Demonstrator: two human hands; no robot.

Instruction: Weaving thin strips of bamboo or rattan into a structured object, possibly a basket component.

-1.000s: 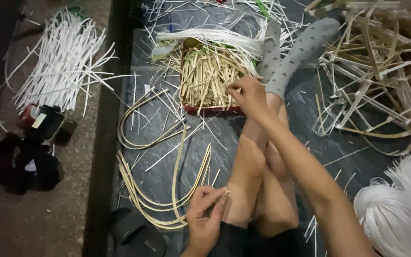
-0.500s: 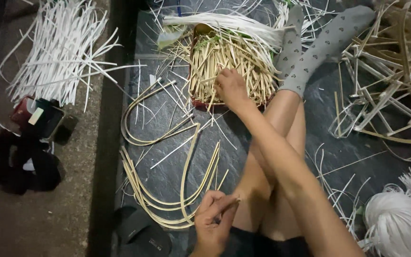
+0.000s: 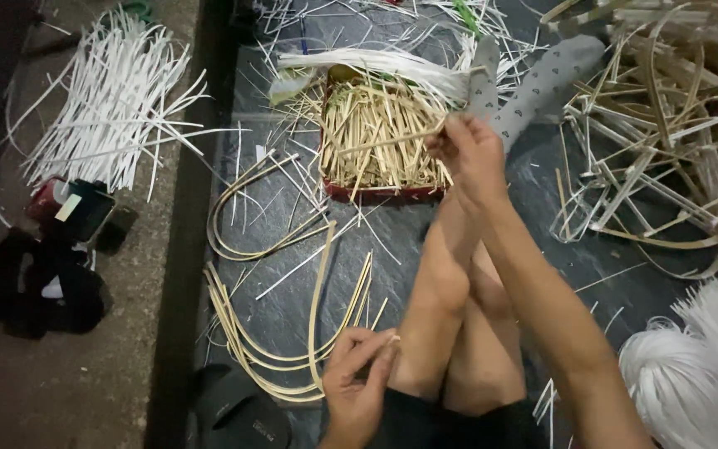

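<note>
Over the red tray [image 3: 376,191] of cut sticks at the far middle, the right hand [image 3: 471,154] pinches one short bamboo stick [image 3: 392,139], lifted just clear of the heap. Near the lap, the left hand [image 3: 359,387] has its fingers pressed together on something too small to tell. A loose pinch could drop the stick back among the others. Counted: one tray, two white strip piles [image 3: 110,108], roughly eight bent bamboo hoops [image 3: 292,333] on the dark mat [image 3: 292,274].
</note>
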